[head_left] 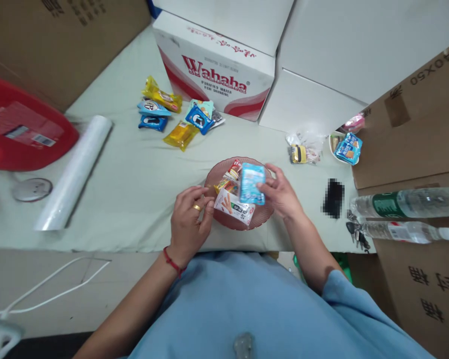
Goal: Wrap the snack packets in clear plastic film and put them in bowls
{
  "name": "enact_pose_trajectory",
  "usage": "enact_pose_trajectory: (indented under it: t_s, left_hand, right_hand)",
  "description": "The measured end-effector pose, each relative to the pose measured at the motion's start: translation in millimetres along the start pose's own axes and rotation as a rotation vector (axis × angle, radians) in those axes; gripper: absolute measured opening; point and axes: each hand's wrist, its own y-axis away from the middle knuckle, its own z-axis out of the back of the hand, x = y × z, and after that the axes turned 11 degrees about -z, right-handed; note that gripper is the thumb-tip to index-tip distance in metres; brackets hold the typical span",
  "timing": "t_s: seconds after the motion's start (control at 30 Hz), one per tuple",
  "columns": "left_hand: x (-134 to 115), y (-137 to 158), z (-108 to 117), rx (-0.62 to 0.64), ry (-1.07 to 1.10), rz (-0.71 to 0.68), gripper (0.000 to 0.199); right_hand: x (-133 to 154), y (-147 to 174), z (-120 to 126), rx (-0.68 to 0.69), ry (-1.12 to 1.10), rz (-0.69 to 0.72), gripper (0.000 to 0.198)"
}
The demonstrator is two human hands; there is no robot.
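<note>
My right hand (280,192) pinches a light-blue snack packet (253,183) by its right edge, above a pinkish ribbed plate (262,217). On the plate lie a white snack packet (234,206) with stick-shaped biscuits printed on it, a yellow packet (224,187) partly covered by it, and a red-and-white packet (232,170). My left hand (190,217), with a gold ring, is at the plate's left rim, its fingers bent and closed there. The undersides of its fingertips are hidden.
Wrapped snacks, including a yellow packet (181,134) and a blue packet (199,118), lie before a Wahaha carton (217,70). A plastic roll (77,172) and red container (26,124) stand left. Right are a white tub (335,149), keys (357,234) and bottles (407,232).
</note>
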Motion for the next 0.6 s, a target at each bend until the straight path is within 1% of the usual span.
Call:
enact_pose_trajectory:
  t_s: [0.03,0.1,0.17,0.23,0.3,0.33,0.43,0.5,0.53,0.6]
  left_hand:
    - [-0.2,1.8,1.3,-0.010,-0.008,0.002,0.016]
    - [0.5,6.9,4.3,-0.030,-0.023,0.012,0.016]
    - [1.9,11.7,7.0,-0.035,-0.037,0.029,0.016]
    - [2.4,13.7,8.7,-0.022,-0.049,0.044,0.017]
    - [0.7,11.4,8.9,-0.005,-0.059,0.036,0.017]
    - [-1.1,8.6,8.5,-0.001,-0.059,0.019,0.017]
    - [-8.4,-3.7,4.6,-0.002,-0.030,-0.056,0.020]
    - [-12.2,-12.0,-0.8,0.015,0.009,-0.102,0.026]
    - [-13.1,-15.2,-4.3,0.043,0.024,-0.115,0.029]
    - [-13.1,-19.3,-12.0,0.144,0.024,-0.117,0.034]
  right_hand:
    - [-1.1,-4.0,-19.0,0.018,0.060,0.003,0.079]
    - [-5.6,-11.1,-50.2,-0.032,0.235,0.041,0.069]
    - [-9.9,-14.7,-71.8,-0.127,0.445,0.108,0.056]
    - [-11.5,-14.4,-84.5,-0.190,0.610,0.178,0.048]
    - [-10.6,-12.1,-90.4,-0.213,0.703,0.209,0.045]
    - [-9.7,-11.0,-91.5,-0.212,0.723,0.203,0.046]
    - [-8.2,-9.5,-91.6,-0.163,0.693,0.162,0.046]
    - [-9.7,-9.2,-91.2,-0.123,0.658,0.175,0.047]
    - [-10.9,-8.8,-90.8,-0.106,0.659,0.189,0.048]
    - [-12.7,-6.5,-88.1,-0.067,0.700,0.209,0.052]
